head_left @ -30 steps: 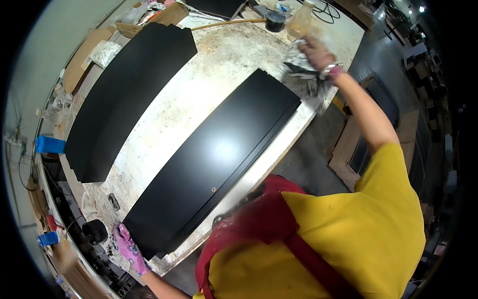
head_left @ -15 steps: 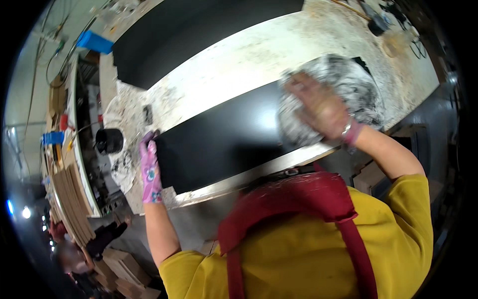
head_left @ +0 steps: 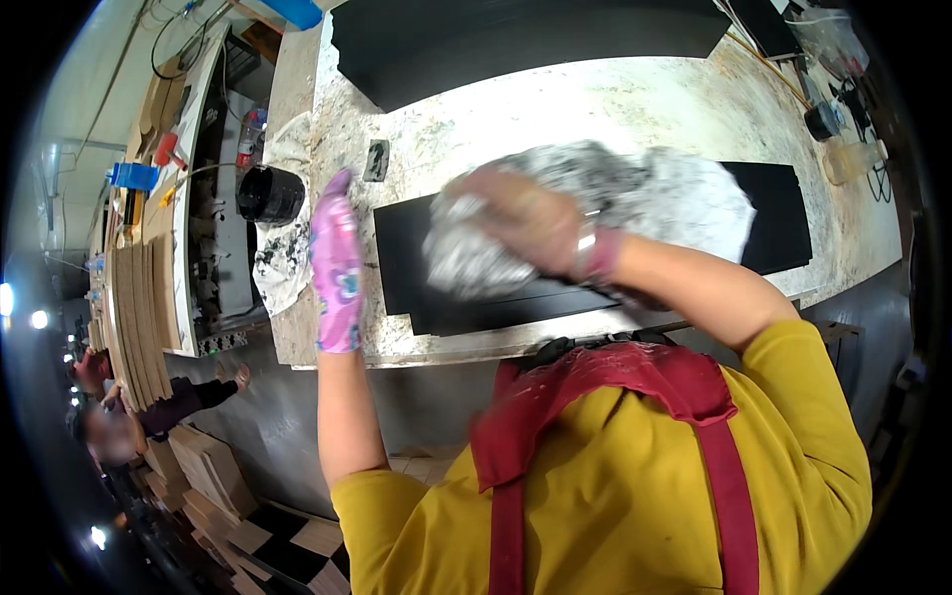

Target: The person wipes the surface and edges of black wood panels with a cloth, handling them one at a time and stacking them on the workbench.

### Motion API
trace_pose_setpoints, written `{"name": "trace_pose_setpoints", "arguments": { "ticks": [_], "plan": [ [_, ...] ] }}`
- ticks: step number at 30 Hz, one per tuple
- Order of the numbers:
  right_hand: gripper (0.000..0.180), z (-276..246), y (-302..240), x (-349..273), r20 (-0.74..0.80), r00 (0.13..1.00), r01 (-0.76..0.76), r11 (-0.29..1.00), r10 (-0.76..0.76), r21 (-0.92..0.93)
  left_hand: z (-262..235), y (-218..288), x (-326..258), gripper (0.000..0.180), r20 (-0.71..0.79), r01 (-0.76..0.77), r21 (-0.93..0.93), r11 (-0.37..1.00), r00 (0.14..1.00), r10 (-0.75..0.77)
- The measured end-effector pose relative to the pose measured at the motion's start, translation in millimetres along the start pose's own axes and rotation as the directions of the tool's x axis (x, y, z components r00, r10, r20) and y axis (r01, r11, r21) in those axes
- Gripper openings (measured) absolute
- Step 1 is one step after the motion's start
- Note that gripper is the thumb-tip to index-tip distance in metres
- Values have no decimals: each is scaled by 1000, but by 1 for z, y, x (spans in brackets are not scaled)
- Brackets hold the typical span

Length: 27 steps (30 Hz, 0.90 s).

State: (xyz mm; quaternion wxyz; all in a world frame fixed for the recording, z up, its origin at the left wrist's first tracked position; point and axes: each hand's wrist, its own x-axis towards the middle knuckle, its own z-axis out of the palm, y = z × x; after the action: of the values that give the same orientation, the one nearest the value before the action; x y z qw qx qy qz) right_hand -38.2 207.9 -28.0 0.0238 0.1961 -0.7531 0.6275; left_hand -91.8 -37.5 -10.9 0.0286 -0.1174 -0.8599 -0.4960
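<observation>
In the head view, the right hand presses a crumpled grey-white stained cloth onto a long flat black panel lying on the pale speckled stone table; its fingers are clenched into the cloth. The left hand, in a pink patterned glove, lies flat with released fingers on the table just beside the panel's left end. A second black panel lies farther back. A black round pot stands left of the glove, on a stained rag.

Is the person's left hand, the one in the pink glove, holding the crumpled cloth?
No, the left hand rests flat on the table; the right hand holds the cloth.
</observation>
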Motion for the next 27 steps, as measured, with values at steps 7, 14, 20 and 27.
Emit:
{"name": "trace_pose_setpoints", "arguments": {
  "ticks": [7, 14, 20, 27],
  "plan": [
    [44, -62, -29, -109, 168, 986, 143, 592, -13, -793, 75, 26, -9, 54, 398, -422, 614, 667, 895, 199],
    [38, -336, 24, -283, -875, 452, -823, 458, 171, -336, 75, 29, -13, 48, 447, -498, 606, 620, 858, 252],
    [39, -321, -15, -296, -821, 571, -706, 517, 8, -485, 75, 34, -13, 48, 492, -511, 612, 604, 844, 214],
    [38, -338, 23, -338, -797, 121, -606, 680, 592, 413, 76, 32, -13, 49, 494, -501, 613, 611, 847, 198]
  ]
}}
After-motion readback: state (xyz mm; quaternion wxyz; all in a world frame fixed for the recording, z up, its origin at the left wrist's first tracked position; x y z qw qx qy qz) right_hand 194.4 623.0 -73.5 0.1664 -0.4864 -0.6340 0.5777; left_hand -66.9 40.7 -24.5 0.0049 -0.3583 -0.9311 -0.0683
